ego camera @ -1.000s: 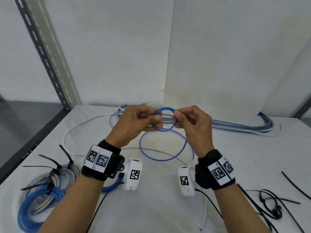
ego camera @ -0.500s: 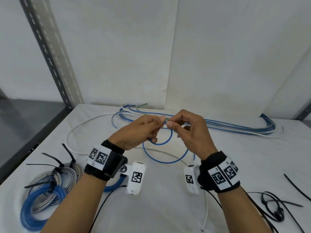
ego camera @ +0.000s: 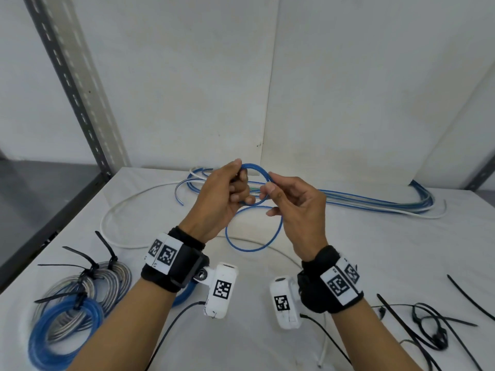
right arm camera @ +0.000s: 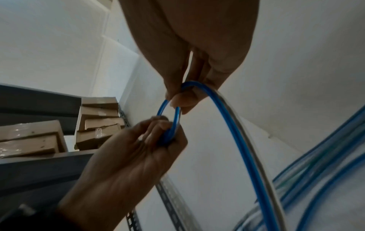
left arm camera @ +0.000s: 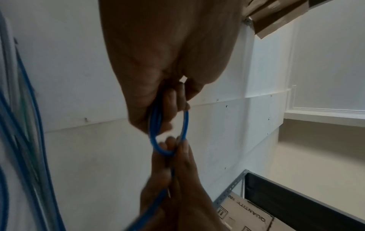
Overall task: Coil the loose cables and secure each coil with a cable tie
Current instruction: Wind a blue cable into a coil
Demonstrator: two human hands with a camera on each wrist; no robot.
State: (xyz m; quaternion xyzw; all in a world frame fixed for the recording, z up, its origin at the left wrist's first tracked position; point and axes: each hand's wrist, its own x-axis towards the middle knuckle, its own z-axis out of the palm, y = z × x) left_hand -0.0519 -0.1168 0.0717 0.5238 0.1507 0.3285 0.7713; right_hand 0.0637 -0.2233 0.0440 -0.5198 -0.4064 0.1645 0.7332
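Note:
A thin blue cable (ego camera: 256, 167) is being wound into a small coil held above the white table (ego camera: 348, 263). My left hand (ego camera: 241, 183) grips one side of the coil with its fingers curled round the strands (left arm camera: 152, 125). My right hand (ego camera: 269, 190) pinches the opposite side between thumb and forefinger (right arm camera: 178, 100). A larger slack loop of the same cable (ego camera: 254, 249) hangs below my hands and lies on the table. In the right wrist view the cable (right arm camera: 237, 125) trails from the pinch down towards the table.
Tied coils of blue and grey cable (ego camera: 67, 303) with black cable ties lie at the front left. Loose black cable ties (ego camera: 428, 330) lie at the front right. A bundle of loose blue and white cables (ego camera: 375, 204) runs along the back wall. A white cable (ego camera: 120, 207) curves on the left.
Half a second ago my fingertips met low over a flattened loop. Now both hands have risen and parted slightly, and a round turn of blue cable stands between them.

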